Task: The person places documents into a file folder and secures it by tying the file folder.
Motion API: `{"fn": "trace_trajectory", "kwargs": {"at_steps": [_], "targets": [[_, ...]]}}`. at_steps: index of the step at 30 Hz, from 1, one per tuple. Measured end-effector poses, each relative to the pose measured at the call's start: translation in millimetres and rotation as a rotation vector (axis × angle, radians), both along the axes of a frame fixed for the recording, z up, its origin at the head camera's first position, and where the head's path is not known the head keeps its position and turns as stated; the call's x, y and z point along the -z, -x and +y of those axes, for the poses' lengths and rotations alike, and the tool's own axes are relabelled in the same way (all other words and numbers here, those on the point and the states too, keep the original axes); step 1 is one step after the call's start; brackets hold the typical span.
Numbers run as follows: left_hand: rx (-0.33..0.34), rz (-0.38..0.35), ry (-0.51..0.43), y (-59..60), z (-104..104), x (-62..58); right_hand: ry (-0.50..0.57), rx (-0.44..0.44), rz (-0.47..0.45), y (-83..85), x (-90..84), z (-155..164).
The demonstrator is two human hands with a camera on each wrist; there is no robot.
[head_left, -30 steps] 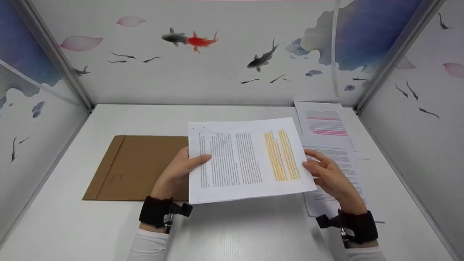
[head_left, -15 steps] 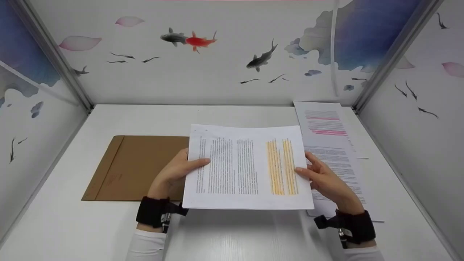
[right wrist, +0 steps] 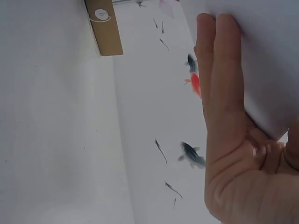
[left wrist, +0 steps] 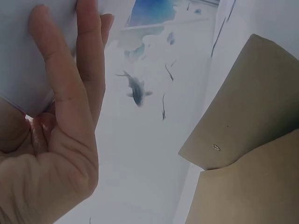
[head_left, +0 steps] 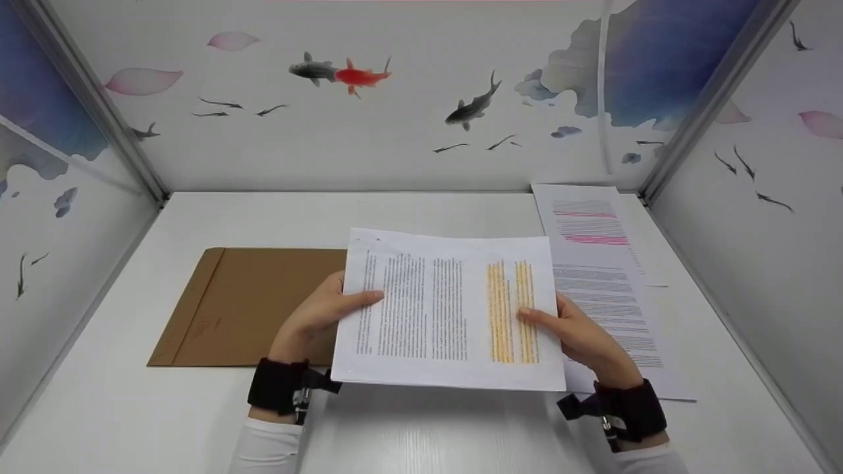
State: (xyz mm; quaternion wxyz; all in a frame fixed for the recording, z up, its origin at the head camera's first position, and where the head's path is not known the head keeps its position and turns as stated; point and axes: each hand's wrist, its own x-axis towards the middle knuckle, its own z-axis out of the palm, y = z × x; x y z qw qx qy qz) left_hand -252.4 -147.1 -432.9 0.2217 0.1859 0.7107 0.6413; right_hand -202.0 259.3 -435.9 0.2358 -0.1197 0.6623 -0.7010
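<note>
A thin stack of printed paper sheets (head_left: 448, 309), its top page marked with yellow-orange highlighter, is held above the table between both hands. My left hand (head_left: 323, 313) grips its left edge, thumb on top and fingers underneath. At the opposite edge, my right hand (head_left: 583, 336) pinches the sheets the same way, its thumb lying over the highlighted lines. The left wrist view shows the left fingers (left wrist: 65, 88) stretched along the sheets' underside, and the right wrist view shows the right fingers (right wrist: 226, 79) doing likewise. The text runs sideways to me.
A brown kraft document envelope (head_left: 250, 306) lies on the left of the table, partly behind the left hand; its string button (right wrist: 101, 14) shows in the right wrist view. More printed sheets with pink marks (head_left: 593, 257) lie at the right. Patterned walls (head_left: 395, 145) enclose the table.
My right hand has moved slightly inward and down, its thumb sliding from the right edge onto the page. The stack has levelled and lowered a little. The left hand keeps its hold.
</note>
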Motion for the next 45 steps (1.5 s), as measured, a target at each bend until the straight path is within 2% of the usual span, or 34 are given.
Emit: {"fn": "trace_trajectory", "kwargs": {"at_steps": [9, 15, 20, 25, 28, 31, 34, 38, 45], "targets": [[0.035, -0.020, 0.060, 2.4, -7, 1.5, -0.036, -0.029, 0.065, 3.3, 5.3, -4], [0.020, -0.059, 0.087, 2.8, -15, 0.9, -0.065, -0.004, 0.070, 7.2, 3.8, -6], [-0.032, -0.076, 0.162, 3.3, -23, 2.1, -0.090, 0.033, 0.071, 11.9, 2.9, -8], [-0.128, -0.075, 0.270, 1.3, -26, 4.0, -0.142, 0.077, 0.087, 16.7, 1.2, -12], [-0.191, -0.044, 0.324, -0.4, -24, 4.2, -0.202, 0.117, 0.102, 18.6, -1.6, -14], [-0.225, 0.013, 0.367, -1.4, -22, 4.7, -0.265, 0.158, 0.115, 19.9, -4.2, -15], [-0.266, 0.071, 0.446, -2.3, -17, 6.5, -0.302, 0.186, 0.120, 21.2, -5.9, -15], [-0.316, 0.102, 0.616, -3.5, -7, 9.7, -0.317, 0.198, 0.133, 23.0, -6.7, -14], [-0.304, 0.172, 0.936, -10.4, 17, 16.4, -0.366, 0.220, 0.142, 22.8, -7.9, -10]]}}
